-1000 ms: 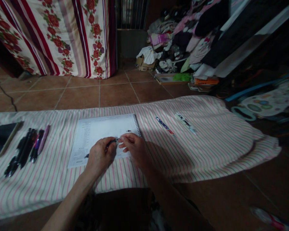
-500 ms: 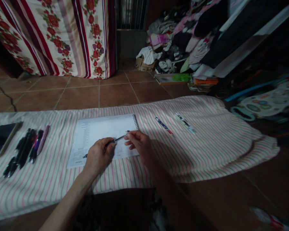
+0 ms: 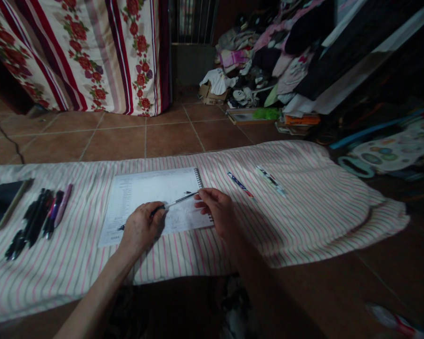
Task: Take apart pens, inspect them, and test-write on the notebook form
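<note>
My left hand (image 3: 144,223) is closed around a dark pen barrel (image 3: 158,210), whose clip end sticks out behind the hand at the lower left. From the barrel's front a thin ink refill (image 3: 183,198) extends up to the right. Thumb and fingertips of my right hand (image 3: 215,207) pinch the refill's far end. Both hands are over a spiral notebook (image 3: 151,186) with a white page and some faint scribbles. A tiny dark piece (image 3: 187,192), perhaps a pen tip, lies on the page near the refill.
Two patterned pens, one dark blue (image 3: 240,184) and one pale (image 3: 271,181), lie right of the notebook. Several pens (image 3: 38,216) and a phone (image 3: 5,205) are at the left on the striped cloth (image 3: 304,212). Beyond are a tiled floor, floral curtain (image 3: 102,56) and piled clothes (image 3: 247,61).
My right hand has moved right, drawing more of the refill out of the barrel. The small dark piece on the page is now uncovered. My left hand has shifted slightly left.
</note>
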Demonstrator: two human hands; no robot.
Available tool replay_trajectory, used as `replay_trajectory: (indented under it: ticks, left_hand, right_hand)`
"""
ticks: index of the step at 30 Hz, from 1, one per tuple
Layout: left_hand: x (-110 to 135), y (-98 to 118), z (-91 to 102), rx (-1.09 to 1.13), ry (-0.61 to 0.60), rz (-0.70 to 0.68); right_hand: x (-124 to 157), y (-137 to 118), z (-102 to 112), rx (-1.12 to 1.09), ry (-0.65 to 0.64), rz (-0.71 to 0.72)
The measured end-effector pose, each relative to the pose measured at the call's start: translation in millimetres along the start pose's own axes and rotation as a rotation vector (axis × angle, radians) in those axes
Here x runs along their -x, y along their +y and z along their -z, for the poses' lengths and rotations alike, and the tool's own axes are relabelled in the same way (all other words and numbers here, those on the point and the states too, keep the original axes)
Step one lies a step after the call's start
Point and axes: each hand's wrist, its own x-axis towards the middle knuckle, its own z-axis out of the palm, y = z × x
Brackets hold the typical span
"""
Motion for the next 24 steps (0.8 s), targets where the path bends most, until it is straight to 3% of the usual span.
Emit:
replay_trajectory:
  ticks: [9,17,24]
  left_hand:
    - [-1,-4,0.9,-0.032,-0.016,0.025]
    - [-1,0,2.6,-0.052,-0.027,0.026]
    - [-1,4,2.1,-0.080,-0.010,-0.011]
  right_hand:
    - [-7,4,8,-0.067,0.110,-0.006]
    - [-4,14,-7,-0.169,0.040,-0.013]
    - [0,15,-17,-0.057,-0.003,-0.016]
